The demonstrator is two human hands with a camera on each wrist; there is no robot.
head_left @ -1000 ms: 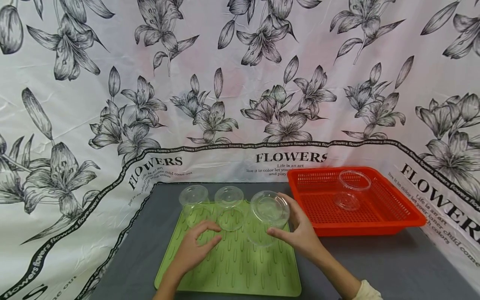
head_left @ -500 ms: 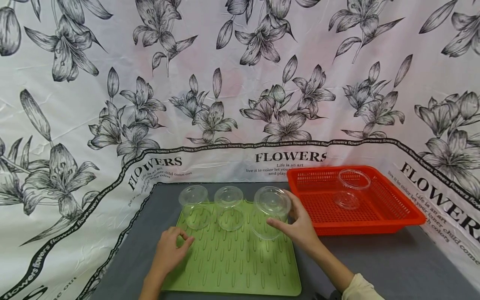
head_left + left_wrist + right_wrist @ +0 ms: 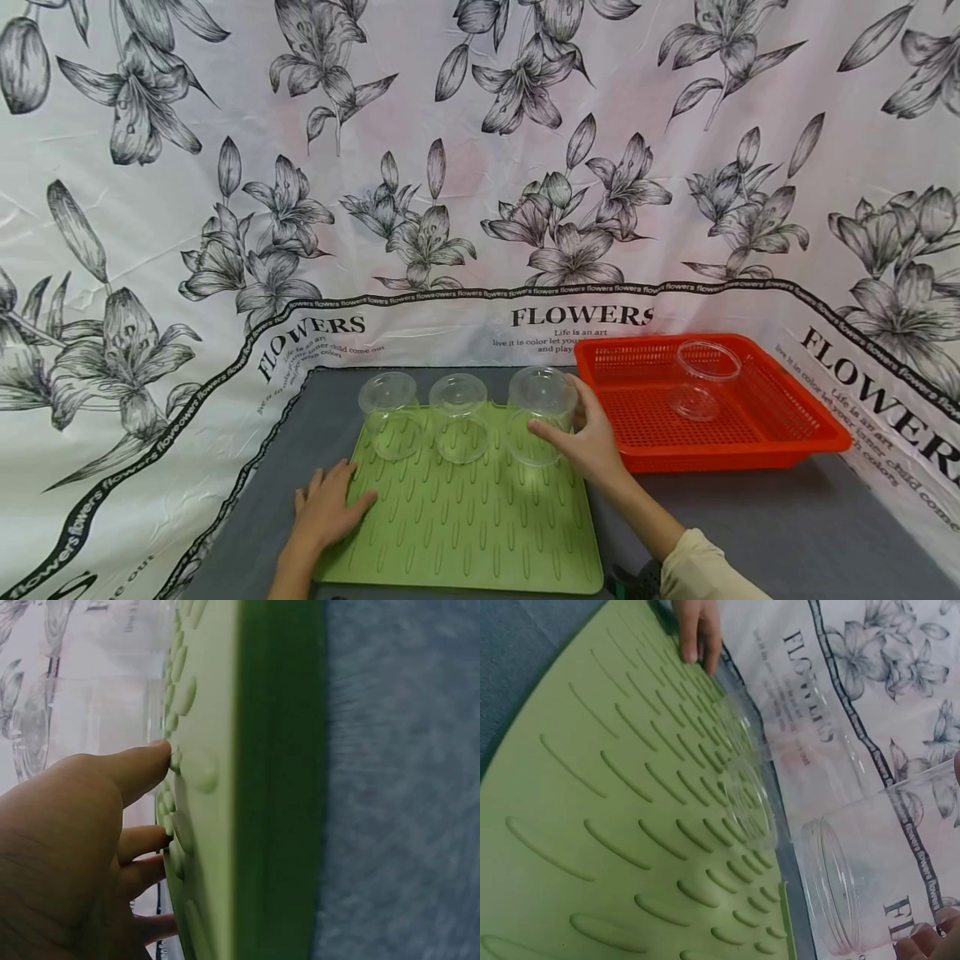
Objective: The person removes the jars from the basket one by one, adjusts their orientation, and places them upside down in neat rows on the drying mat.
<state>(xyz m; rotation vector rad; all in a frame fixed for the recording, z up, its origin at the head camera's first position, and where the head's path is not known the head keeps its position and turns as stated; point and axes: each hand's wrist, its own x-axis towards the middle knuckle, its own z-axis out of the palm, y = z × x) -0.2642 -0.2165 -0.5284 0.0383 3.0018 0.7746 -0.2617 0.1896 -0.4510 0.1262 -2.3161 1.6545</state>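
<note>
Fingers of the left hand [image 3: 322, 510] lie loosely spread at the left edge of a light green rectangular mat with raised oblong ridges [image 3: 457, 533]; they are extended and grasp nothing. Seen from the left wrist, the thumb points across to the mat's ridged face, its tip at the ridges, with the other fingertips along the mat's edge beside it. Grey cloth [image 3: 247, 508] covers the table under and around the mat.

Along the far side of the mat runs a row of three clear, round plastic cups with wide rims. First comes the left cup [image 3: 387, 417], upright, then the middle cup [image 3: 459, 417], also upright and just beside it. Third is the right cup [image 3: 532, 412], near the mat's far right corner and upright. The right hand [image 3: 588, 437] grasps it from the right, thumb on the near side and fingers round the far side; whether its base touches the mat I cannot tell. A cream sleeve [image 3: 705, 567] covers that forearm.

Farther right, a red rectangular plastic basket with perforated walls [image 3: 738, 457] rests on the grey cloth, and one more clear cup [image 3: 701, 383] stands inside it. White sheeting printed with black flowers [image 3: 442, 100] hangs behind everything.
</note>
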